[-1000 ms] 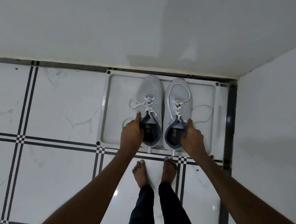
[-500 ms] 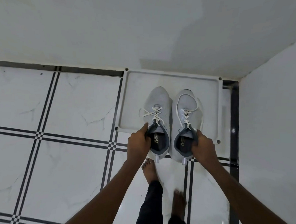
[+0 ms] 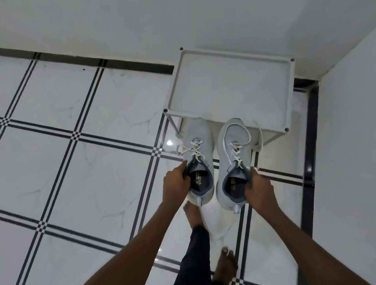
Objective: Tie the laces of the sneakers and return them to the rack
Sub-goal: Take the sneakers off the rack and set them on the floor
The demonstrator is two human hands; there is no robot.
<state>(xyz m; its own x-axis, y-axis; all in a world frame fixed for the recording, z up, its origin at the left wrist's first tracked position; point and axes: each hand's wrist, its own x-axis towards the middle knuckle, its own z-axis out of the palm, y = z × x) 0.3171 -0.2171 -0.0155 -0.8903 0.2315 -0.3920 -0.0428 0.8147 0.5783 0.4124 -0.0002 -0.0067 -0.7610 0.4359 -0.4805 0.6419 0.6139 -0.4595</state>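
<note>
The floor [image 3: 57,172] is laid with glossy white tiles veined in faint grey, marble-like. Narrow black double stripes [image 3: 115,141] run across it in both directions and form small checkered squares wherever they cross. A solid black border band [image 3: 78,59] follows the foot of the far wall, and a similar black band [image 3: 310,159] runs along the right wall. The far wall [image 3: 123,19] is plain and pale, without marks, and meets the right wall [image 3: 358,118] in a corner at the upper right. A small bright glare spot [image 3: 169,143] shines on one tile.
</note>
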